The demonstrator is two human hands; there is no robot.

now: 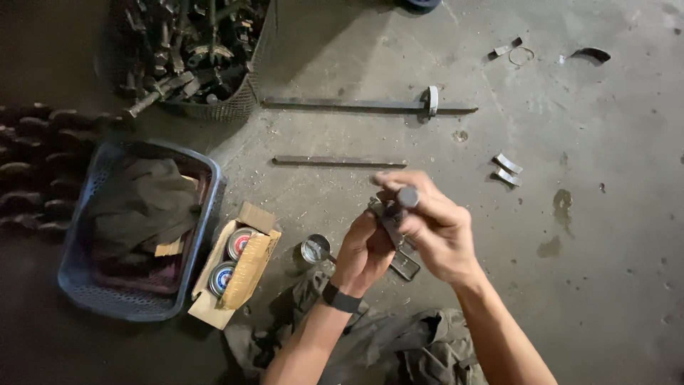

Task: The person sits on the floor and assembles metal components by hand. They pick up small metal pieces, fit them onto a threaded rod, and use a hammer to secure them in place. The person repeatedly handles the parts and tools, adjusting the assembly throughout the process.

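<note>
Left hand (365, 251): your fingers are wrapped shut around the lower end of a dark flat metal part (391, 227), above the concrete floor (584, 235).
Right hand (434, 227): your fingers are clamped on a short grey metal cylinder (407, 197) at the part's upper end, knuckles over the top.
Where it is: held in the air between both hands, in front of you, over a crumpled grey-green cloth (406, 349).
Handling: it looks like stiff, dense metal, likely oily, so it may slip. Grip the flat sides, not the edges.
Nearby left: a small open round tin (315, 248), a cardboard box with two round tins (235, 264), a blue plastic basket holding dark rags (135, 235).
Further off: two long flat metal bars (340, 162), two curved bearing shells (507, 170), a wire basket of dark metal parts (196, 57).
</note>
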